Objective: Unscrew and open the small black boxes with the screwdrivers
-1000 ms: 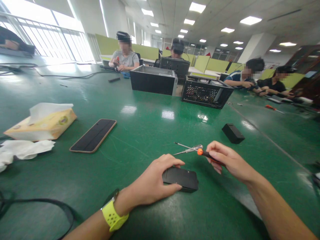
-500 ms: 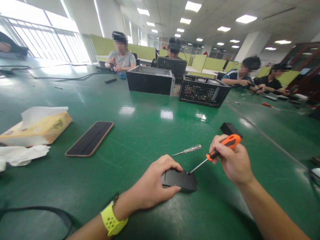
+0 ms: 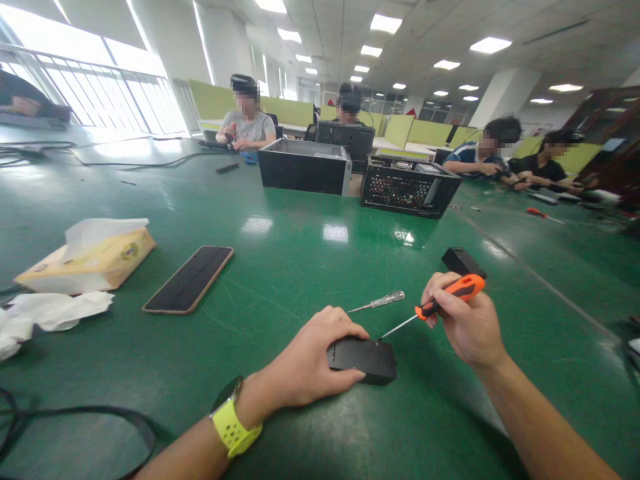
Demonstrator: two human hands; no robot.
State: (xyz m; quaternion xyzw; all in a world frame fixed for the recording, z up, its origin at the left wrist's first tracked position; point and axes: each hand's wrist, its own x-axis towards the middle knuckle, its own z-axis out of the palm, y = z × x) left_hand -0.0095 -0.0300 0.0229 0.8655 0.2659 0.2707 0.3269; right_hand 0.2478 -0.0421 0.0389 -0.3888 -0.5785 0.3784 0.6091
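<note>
On the green table lies a small black rectangular box point(image 3: 367, 358), its exact kind unclear. My left hand point(image 3: 320, 360) grips its left end, thumb on the near side and fingers on the far side. A screwdriver point(image 3: 453, 293) with an orange and black handle is held in my right hand point(image 3: 467, 323). Its thin shaft slants down to the left, and the tip meets the box near its far top edge. Just beyond the box rests a slim screwdriver with a clear handle point(image 3: 387, 299). A second black block point(image 3: 463, 261) lies behind my right hand.
A phone point(image 3: 190, 280) and a tissue pack point(image 3: 95, 260) lie on the left, with crumpled tissue point(image 3: 60, 312) nearer me. Black cable point(image 3: 100, 410) loops at the lower left. Two computer cases point(image 3: 303, 170) stand farther back. Several people sit around the table's far side.
The view has shifted slightly, so the surroundings sit a little lower and to the right. Both hands keep their grips, and the screwdriver tip stays at the box's far edge.
</note>
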